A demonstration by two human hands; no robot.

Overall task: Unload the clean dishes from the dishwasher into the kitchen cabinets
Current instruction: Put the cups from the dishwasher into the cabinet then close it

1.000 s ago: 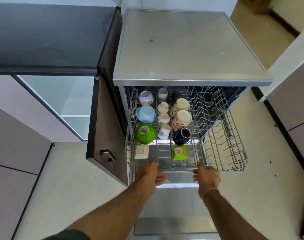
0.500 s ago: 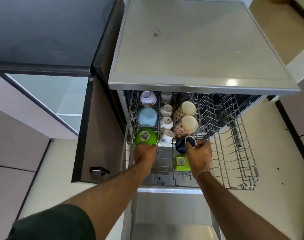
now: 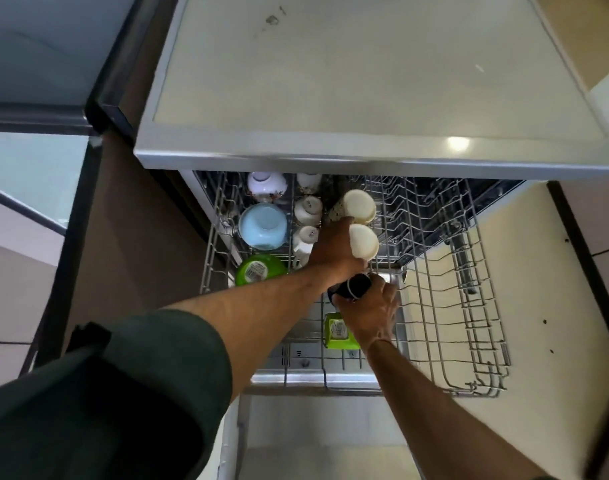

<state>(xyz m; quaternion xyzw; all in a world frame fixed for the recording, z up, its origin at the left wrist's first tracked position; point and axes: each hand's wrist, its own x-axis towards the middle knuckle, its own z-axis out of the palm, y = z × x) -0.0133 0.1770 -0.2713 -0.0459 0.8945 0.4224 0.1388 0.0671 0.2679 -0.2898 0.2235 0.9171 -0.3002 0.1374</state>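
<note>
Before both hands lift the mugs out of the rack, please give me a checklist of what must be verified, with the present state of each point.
1. Right hand closed around dark blue ceramic mug: ok.
2. Left hand gripping cream-bottomed patterned mug: cannot tell, fingers hidden.
3. Wire dishwasher rack pulled fully out: ok.
4. Neighbouring cream-bottomed mug apart from the gripped one: not ok, they touch.
5. Space above the mugs free: ok.

The left hand wraps a cream mug in the pulled-out dishwasher rack, 1 more cream mug just beyond its fingertips. The right hand grips a dark mug, a green container beneath its wrist.
</note>
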